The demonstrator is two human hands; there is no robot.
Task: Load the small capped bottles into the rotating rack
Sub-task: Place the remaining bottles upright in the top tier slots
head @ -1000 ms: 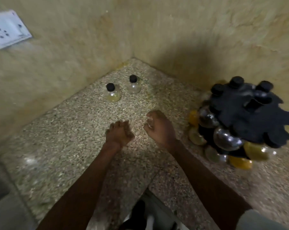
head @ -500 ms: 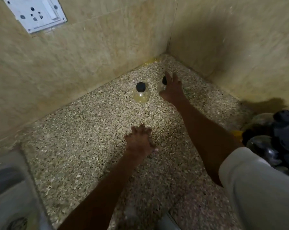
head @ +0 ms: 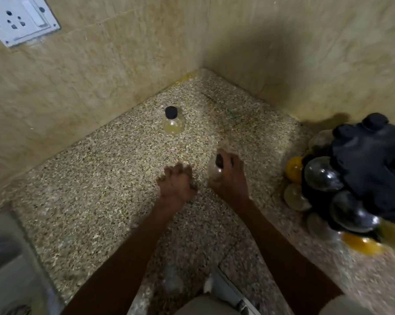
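Observation:
My right hand point(head: 231, 178) is closed around a small clear bottle with a black cap point(head: 215, 169), held above the middle of the speckled counter point(head: 105, 178). My left hand point(head: 176, 183) hovers just left of it, fingers loosely curled, holding nothing. A second small bottle point(head: 173, 121) with a black cap and yellowish contents stands upright near the corner of the walls. The black rotating rack point(head: 369, 169) stands at the right edge, with several round bottles hung in its slots, some clear, some yellow.
Tiled walls close the counter at the back and right. A white socket plate point(head: 19, 19) sits on the wall at top left. A grey sink edge point(head: 8, 264) shows at bottom left. The counter's front edge runs near the bottom.
My right hand has closed on the right-hand bottle near the corner and drawn it back toward me. My left hand stays over the counter's middle. The view has swung right, showing more of the rack.

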